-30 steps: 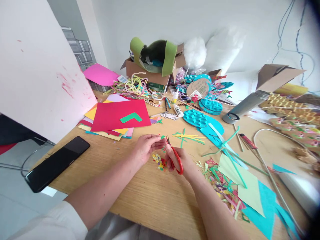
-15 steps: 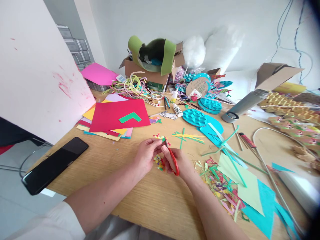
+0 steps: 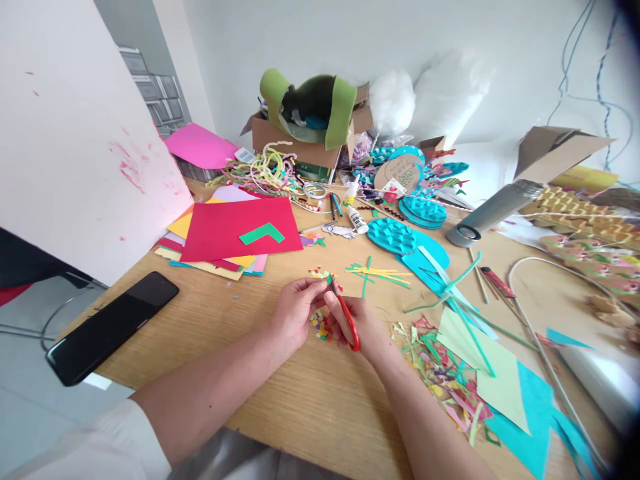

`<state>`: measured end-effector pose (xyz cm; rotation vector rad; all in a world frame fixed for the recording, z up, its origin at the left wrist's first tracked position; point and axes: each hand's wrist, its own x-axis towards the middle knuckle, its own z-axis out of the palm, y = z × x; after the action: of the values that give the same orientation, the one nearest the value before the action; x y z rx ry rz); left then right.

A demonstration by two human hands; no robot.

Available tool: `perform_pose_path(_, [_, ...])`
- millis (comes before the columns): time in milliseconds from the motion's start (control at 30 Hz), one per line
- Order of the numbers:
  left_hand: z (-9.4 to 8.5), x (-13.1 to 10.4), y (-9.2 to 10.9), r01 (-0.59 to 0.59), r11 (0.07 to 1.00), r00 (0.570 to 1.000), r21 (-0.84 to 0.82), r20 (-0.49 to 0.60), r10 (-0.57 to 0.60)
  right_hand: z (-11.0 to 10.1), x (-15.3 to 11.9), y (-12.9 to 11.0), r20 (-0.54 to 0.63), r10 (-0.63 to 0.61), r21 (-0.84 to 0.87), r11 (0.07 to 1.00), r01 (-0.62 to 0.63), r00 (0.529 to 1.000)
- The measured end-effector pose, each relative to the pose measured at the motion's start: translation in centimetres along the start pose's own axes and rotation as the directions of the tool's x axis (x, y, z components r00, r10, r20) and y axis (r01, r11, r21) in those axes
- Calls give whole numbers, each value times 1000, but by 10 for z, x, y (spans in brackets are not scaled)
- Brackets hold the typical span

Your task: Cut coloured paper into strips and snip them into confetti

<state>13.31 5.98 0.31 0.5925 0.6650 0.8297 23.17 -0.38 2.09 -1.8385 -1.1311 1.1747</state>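
Between the thumb and fingers of my left hand [image 3: 299, 307] is a small piece of green paper [image 3: 329, 280]. My right hand [image 3: 356, 320] grips red-handled scissors [image 3: 351, 325], whose blades are at the green piece. Small colourful paper bits [image 3: 320, 325] lie on the wooden table [image 3: 290, 407] under and between my hands, with more just beyond my fingertips. Thin yellow and green paper strips [image 3: 380, 272] cross each other beyond my right hand.
A black phone [image 3: 113, 327] lies at the left, near red paper [image 3: 240, 230]. Paper scraps [image 3: 440, 367] and blue sheets [image 3: 525, 413] are by my right forearm. A metal bottle [image 3: 495, 212] and glue bottle [image 3: 357, 220] are further back.
The view has shifted slightly, so the table items appear a little further right. The scissors remain at the green piece, which looks slightly turned between my fingertips.
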Motion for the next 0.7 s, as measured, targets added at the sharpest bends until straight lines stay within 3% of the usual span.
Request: perform_pose_path(700, [-1,1,-1,18,1000,1000,-23,3,-18,-1,0,0,-10,6,-20,1000,-6,1000])
